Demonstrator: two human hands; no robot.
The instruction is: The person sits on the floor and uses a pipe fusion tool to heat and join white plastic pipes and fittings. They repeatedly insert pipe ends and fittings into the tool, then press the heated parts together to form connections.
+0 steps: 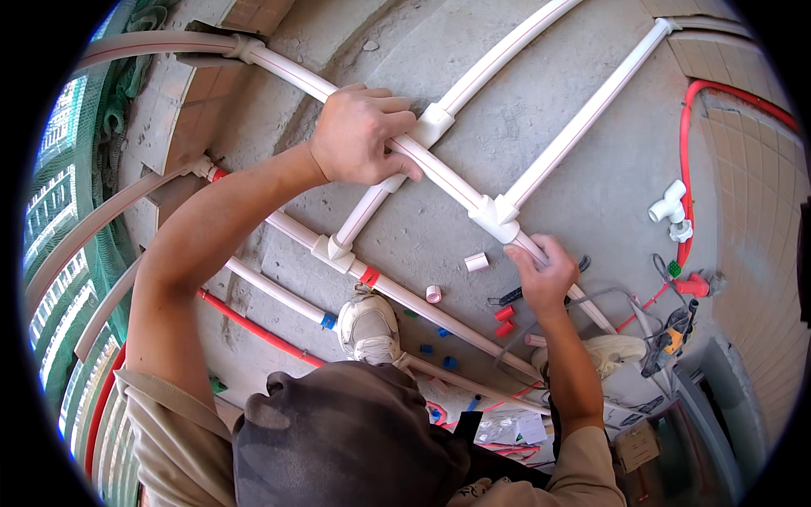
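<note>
A long white plastic pipe [439,176] with a thin red stripe runs slantwise from the upper left toward the lower right. My left hand [363,135] wraps round it from above, thumb underneath. Beside that hand, a white fitting [432,125] on a second pipe meets or crosses it; my fingers partly hide the spot. Farther right, a white tee [494,218] joins the long pipe to a branch pipe [591,118] that rises to the upper right. Just beyond the tee, my right hand [545,270] is closed round the same long pipe.
A parallel pipe with a tee [334,252] lies nearer me, by my shoe [369,325]. Pipe offcuts [476,262], red caps [504,313] and blue caps [449,363] dot the concrete floor. At right are loose white fittings [667,203], red tubing [686,152] and a power tool [672,338].
</note>
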